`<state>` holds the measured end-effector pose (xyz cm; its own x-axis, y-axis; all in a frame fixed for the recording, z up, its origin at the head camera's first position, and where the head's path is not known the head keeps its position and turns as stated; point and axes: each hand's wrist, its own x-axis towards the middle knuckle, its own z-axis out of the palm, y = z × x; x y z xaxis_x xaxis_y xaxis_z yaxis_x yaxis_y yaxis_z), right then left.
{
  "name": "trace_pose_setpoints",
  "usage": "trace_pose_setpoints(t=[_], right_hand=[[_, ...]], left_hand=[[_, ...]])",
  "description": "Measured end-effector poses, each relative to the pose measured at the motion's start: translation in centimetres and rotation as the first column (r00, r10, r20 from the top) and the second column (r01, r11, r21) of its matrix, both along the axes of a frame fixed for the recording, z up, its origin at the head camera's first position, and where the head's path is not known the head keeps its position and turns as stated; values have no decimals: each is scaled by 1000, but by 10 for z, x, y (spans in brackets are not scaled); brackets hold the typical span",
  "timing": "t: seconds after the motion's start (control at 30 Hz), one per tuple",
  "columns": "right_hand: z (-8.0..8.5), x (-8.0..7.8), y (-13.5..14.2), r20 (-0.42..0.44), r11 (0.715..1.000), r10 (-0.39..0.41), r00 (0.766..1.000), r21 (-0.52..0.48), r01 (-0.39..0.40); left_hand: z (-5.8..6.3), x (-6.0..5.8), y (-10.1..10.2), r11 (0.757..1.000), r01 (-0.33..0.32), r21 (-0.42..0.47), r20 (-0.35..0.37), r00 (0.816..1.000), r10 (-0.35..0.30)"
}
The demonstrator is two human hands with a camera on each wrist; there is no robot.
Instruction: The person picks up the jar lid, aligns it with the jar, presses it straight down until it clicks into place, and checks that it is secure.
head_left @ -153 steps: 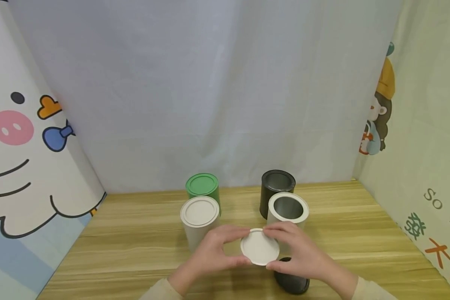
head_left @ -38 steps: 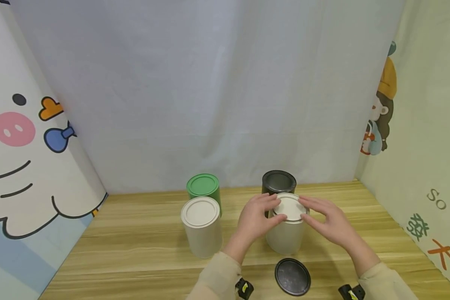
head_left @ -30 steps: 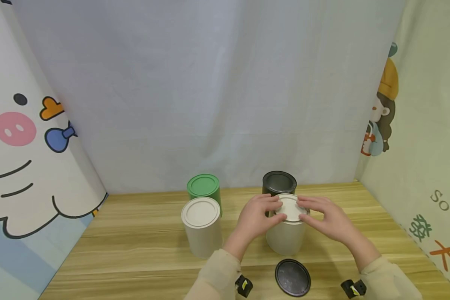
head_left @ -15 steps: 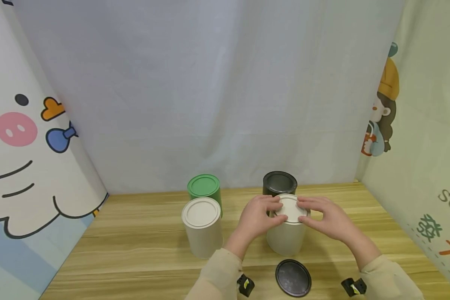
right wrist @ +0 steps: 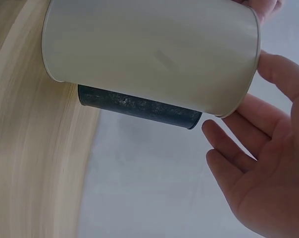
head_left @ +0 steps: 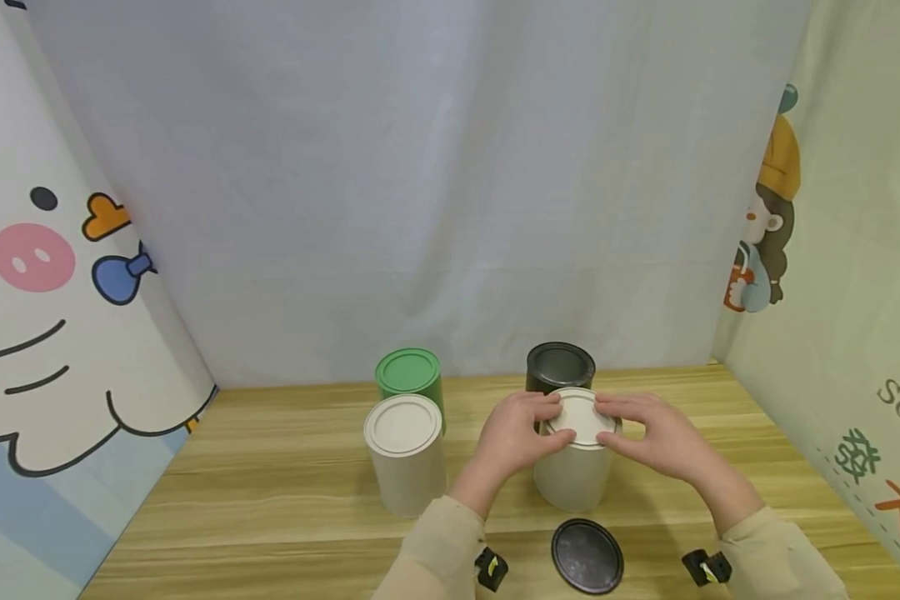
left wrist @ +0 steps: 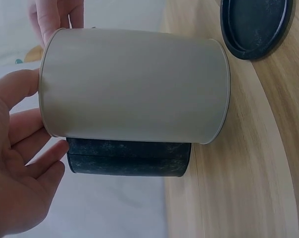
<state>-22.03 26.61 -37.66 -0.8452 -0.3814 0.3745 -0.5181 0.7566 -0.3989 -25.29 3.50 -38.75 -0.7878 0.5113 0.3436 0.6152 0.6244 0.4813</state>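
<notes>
A white round lid (head_left: pixel 581 417) covers the top of the right-hand white can (head_left: pixel 570 479), which stands upright on the table. On the lid's left side rest the thumb and fingertips of my left hand (head_left: pixel 512 429); my right hand (head_left: pixel 656 433) touches it likewise from the right. In the left wrist view, the left thumb (left wrist: pixel 16 88) meets the can's rim, while the other fingers spread loosely beyond it. The right thumb (right wrist: pixel 283 72) lies at the rim too in the right wrist view. A black can (head_left: pixel 561 367) stands just behind the white one, partly hidden.
A black lid (head_left: pixel 587 556) lies flat in front of the white can. To the left stand a second white can (head_left: pixel 405 467) with its lid on and a green can (head_left: pixel 408 371) behind it. A grey curtain (head_left: pixel 450 208) hangs behind the wooden table (head_left: pixel 270 500).
About five seconds ago both hands held the white lid in front of the uncovered white can; now it sits on that can. Over the last second the hands have barely moved.
</notes>
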Motion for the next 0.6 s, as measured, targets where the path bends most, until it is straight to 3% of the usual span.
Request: trace_pose_setpoints(t=[0.23, 0.6], right_hand=[[3, 1, 0, 16, 1000, -2, 1000, 8, 2], [10, -3, 1, 18, 997, 68, 998, 33, -69]], left_hand=[[2, 2, 1, 996, -12, -85, -63, 998, 7], [2, 1, 1, 996, -11, -83, -60, 998, 6]])
